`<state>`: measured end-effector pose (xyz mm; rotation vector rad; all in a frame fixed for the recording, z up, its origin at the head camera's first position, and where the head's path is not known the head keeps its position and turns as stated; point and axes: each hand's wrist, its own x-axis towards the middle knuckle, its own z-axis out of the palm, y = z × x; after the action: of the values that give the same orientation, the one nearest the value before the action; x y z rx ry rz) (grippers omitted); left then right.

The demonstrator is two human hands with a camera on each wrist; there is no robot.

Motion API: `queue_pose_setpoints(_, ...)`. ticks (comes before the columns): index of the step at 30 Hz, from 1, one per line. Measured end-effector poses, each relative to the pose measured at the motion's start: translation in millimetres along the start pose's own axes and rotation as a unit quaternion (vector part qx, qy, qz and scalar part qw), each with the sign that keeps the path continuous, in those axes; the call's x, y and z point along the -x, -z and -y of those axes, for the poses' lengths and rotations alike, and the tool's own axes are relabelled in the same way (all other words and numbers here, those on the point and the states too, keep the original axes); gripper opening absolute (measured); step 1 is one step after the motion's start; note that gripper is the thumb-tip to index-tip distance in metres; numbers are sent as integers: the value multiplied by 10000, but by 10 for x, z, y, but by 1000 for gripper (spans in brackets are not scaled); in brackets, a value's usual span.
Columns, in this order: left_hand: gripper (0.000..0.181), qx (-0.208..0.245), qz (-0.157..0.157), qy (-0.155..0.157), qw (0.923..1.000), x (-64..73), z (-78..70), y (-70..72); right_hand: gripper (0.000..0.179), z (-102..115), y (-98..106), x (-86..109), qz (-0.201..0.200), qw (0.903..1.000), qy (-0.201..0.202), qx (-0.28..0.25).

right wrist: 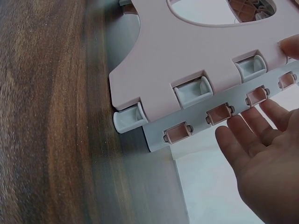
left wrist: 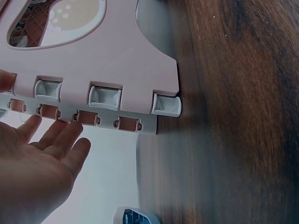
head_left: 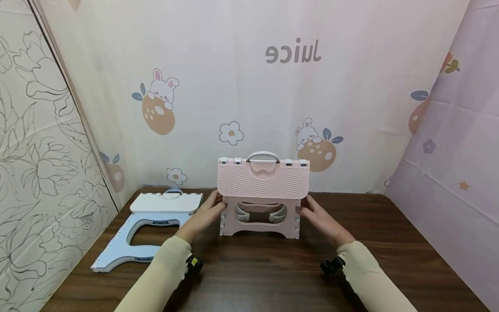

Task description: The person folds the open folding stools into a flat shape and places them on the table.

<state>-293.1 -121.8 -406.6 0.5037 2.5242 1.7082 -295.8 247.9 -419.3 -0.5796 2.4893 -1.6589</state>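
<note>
A pink folding step stool (head_left: pixel 260 185) stands upright on the table in the head view, its woven-textured seat panel hanging over the front legs. A pale carry handle (head_left: pixel 263 153) arches over its top edge. My left hand (head_left: pixel 204 214) holds its left side, thumb at the front panel's edge and fingers along the side behind. On the opposite side, my right hand (head_left: pixel 321 220) grips it likewise. Both wrist views show white hinge clips (left wrist: pixel 105 97) along the front leg panel and slotted openings (right wrist: pixel 219 114) in the panel behind, close to my fingertips.
To the left on the dark wooden table (head_left: pixel 249 277) lies a folded blue and white step stool (head_left: pixel 117 247). A patterned curtain (head_left: pixel 241 86) hangs behind the table, with more fabric at both sides. Dark wrist cameras (head_left: pixel 332 265) sit at my cuffs.
</note>
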Motion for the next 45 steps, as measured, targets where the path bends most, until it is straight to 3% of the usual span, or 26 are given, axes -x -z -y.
queue_pose_setpoints(21, 57, 143, -3, -25, 9999, 9, 31, -4, 69, -4, -4, 5, -145, 9994, -260, 169)
queue_pose_setpoints(45, 55, 303, -17, 39, 9995, -19, 31, -3, 61, -20, -1, 0, -240, 9995, -166, 152)
